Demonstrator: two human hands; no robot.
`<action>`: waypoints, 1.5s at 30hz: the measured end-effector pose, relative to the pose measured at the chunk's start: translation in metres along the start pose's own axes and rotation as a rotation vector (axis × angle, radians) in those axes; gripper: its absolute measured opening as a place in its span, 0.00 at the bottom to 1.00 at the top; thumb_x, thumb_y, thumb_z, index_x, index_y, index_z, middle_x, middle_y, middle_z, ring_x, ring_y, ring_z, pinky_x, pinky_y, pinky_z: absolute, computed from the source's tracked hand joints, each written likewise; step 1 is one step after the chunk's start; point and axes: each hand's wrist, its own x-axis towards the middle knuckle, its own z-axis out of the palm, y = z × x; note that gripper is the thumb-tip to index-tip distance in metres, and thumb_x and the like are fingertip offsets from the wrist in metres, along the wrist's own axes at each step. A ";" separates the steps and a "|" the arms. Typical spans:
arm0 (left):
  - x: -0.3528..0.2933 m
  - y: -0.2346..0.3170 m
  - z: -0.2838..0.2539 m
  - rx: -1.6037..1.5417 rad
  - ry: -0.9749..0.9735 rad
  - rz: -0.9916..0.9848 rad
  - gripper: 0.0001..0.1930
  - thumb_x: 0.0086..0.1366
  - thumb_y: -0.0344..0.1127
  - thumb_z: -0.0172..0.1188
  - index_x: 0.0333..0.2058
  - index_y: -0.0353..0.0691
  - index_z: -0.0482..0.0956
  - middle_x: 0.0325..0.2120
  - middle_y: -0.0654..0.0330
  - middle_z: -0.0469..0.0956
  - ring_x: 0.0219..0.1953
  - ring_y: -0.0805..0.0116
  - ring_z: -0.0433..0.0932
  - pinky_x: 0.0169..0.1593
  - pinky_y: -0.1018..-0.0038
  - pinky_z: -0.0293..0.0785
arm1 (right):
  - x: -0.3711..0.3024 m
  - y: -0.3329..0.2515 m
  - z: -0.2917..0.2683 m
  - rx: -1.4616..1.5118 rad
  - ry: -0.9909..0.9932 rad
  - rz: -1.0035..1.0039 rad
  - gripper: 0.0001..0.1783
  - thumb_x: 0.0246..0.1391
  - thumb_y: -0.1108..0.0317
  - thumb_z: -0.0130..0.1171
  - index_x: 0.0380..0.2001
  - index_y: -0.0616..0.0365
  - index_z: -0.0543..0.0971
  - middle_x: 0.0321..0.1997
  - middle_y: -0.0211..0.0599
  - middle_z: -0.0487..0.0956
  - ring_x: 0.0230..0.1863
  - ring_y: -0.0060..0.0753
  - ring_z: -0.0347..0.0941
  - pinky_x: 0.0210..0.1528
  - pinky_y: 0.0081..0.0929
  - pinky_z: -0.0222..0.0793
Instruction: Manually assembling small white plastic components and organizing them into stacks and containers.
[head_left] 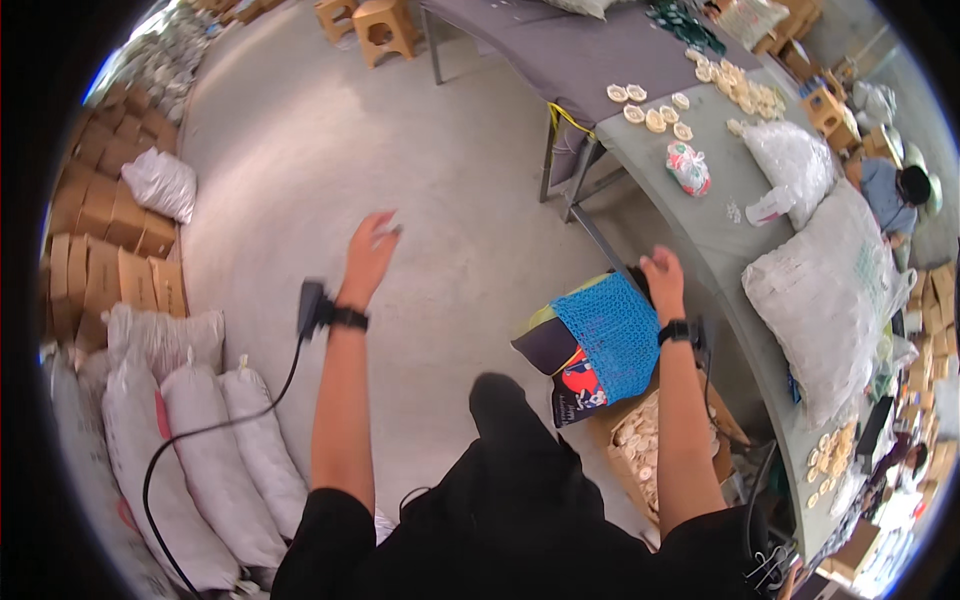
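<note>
Blue mesh cloth (612,333) drapes over a seat just left of the right hand (663,281), whose curled fingers rest at its top edge; whether they grip it I cannot tell. Left hand (369,249) hangs open and empty over bare concrete floor (330,130), well apart, with white sacks (215,455) below it.

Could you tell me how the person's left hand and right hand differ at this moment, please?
The left hand is raised in the air over the bare floor, touching nothing; the right hand reaches down by the blue mesh cushion at the table edge. The left hand's fingers look loosely spread, while the right hand's curl downward. The left wrist has a cable trailing from it; the right does not visibly. Both wrists wear black bands.
</note>
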 end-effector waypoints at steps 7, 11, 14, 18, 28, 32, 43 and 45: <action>0.194 0.023 0.188 0.281 -0.273 0.327 0.29 0.52 0.35 0.60 0.54 0.40 0.63 0.49 0.47 0.66 0.55 0.48 0.62 0.58 0.60 0.58 | 0.241 -0.008 0.094 -0.189 0.283 -0.163 0.29 0.42 0.60 0.64 0.49 0.59 0.71 0.50 0.47 0.71 0.49 0.46 0.67 0.53 0.37 0.62; 0.227 -0.007 0.235 0.299 -0.550 0.265 0.30 0.52 0.32 0.59 0.55 0.40 0.62 0.54 0.45 0.61 0.57 0.46 0.59 0.59 0.62 0.58 | 0.369 0.016 0.143 -0.685 0.642 -0.109 0.32 0.38 0.56 0.64 0.50 0.52 0.71 0.55 0.47 0.66 0.54 0.52 0.61 0.57 0.44 0.57; 0.268 -0.006 0.253 0.288 -0.625 0.156 0.30 0.51 0.32 0.59 0.55 0.40 0.62 0.54 0.44 0.61 0.57 0.46 0.60 0.59 0.61 0.57 | 0.397 0.046 0.169 -0.781 0.643 -0.037 0.34 0.36 0.55 0.64 0.51 0.49 0.71 0.57 0.47 0.64 0.57 0.53 0.58 0.59 0.46 0.55; 0.359 0.014 0.330 0.218 -0.605 0.227 0.32 0.51 0.34 0.60 0.57 0.43 0.62 0.55 0.46 0.59 0.58 0.47 0.58 0.59 0.60 0.57 | 0.406 0.049 0.169 -0.669 0.615 -0.097 0.29 0.39 0.60 0.61 0.50 0.49 0.71 0.56 0.48 0.65 0.58 0.52 0.56 0.60 0.46 0.53; 0.491 -0.004 0.528 0.386 -0.709 0.818 0.27 0.44 0.49 0.63 0.47 0.55 0.75 0.51 0.55 0.66 0.52 0.54 0.64 0.53 0.58 0.60 | 0.422 0.039 0.162 -0.567 0.580 0.071 0.27 0.38 0.71 0.59 0.48 0.49 0.74 0.57 0.46 0.65 0.59 0.53 0.58 0.59 0.45 0.56; 0.490 0.000 0.529 0.364 -0.692 0.797 0.23 0.41 0.48 0.65 0.40 0.55 0.78 0.47 0.58 0.69 0.48 0.58 0.68 0.48 0.61 0.63 | 0.416 0.039 0.160 -0.668 0.540 0.078 0.29 0.37 0.73 0.58 0.49 0.49 0.73 0.58 0.44 0.65 0.59 0.53 0.58 0.59 0.45 0.56; 0.497 0.019 0.535 0.445 -0.774 0.735 0.22 0.40 0.41 0.64 0.39 0.53 0.76 0.45 0.56 0.67 0.42 0.58 0.69 0.43 0.62 0.65 | 0.439 0.004 0.143 -0.637 0.345 0.307 0.29 0.38 0.73 0.60 0.49 0.54 0.70 0.55 0.43 0.66 0.56 0.50 0.59 0.56 0.41 0.59; 0.489 0.033 0.540 0.465 -0.828 0.607 0.22 0.41 0.39 0.64 0.40 0.52 0.76 0.46 0.55 0.67 0.42 0.56 0.69 0.43 0.62 0.67 | 0.446 0.001 0.132 -0.599 0.353 0.321 0.28 0.37 0.73 0.61 0.48 0.53 0.72 0.51 0.41 0.69 0.54 0.48 0.61 0.55 0.39 0.61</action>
